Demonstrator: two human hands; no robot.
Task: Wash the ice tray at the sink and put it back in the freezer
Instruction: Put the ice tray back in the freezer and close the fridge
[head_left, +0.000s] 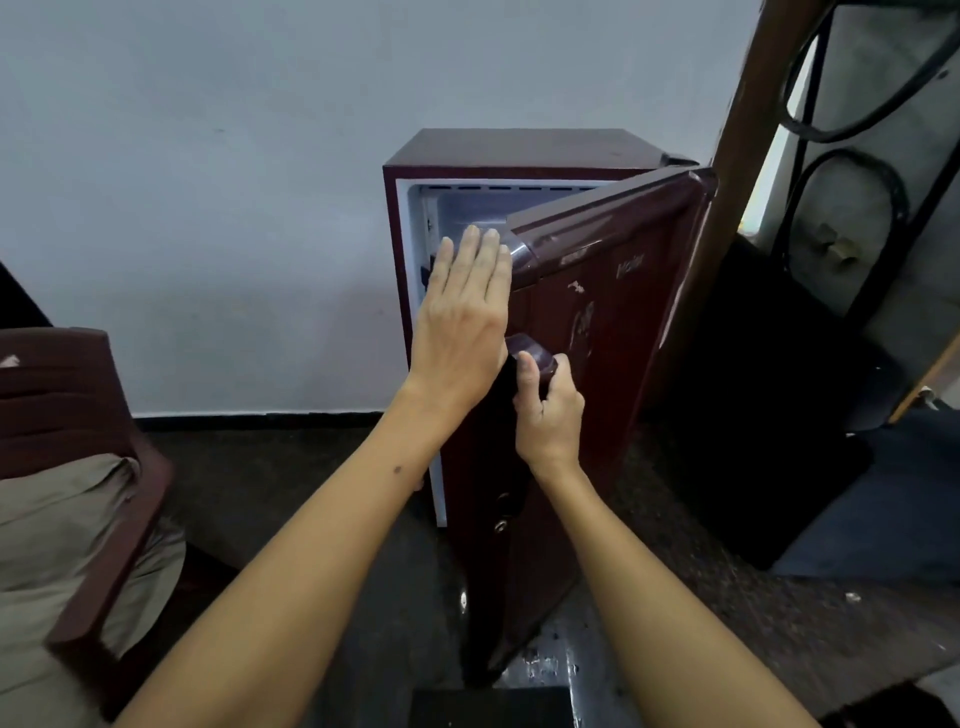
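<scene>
The right hand (548, 410) holds the door handle (535, 358); the left hand (462, 317), fingers flat, could get pinched at the door (597, 312) edge.

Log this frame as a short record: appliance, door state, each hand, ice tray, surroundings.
appliance: small maroon fridge against a pale wall
door state: door partly open, hinged on the right, white interior showing at top
left hand: left hand flat, fingers straight, at the door's upper free edge
right hand: right hand grips the door handle
ice tray: not visible in this view
surroundings: dark red chair with beige cloth at left, dark speckled floor
</scene>
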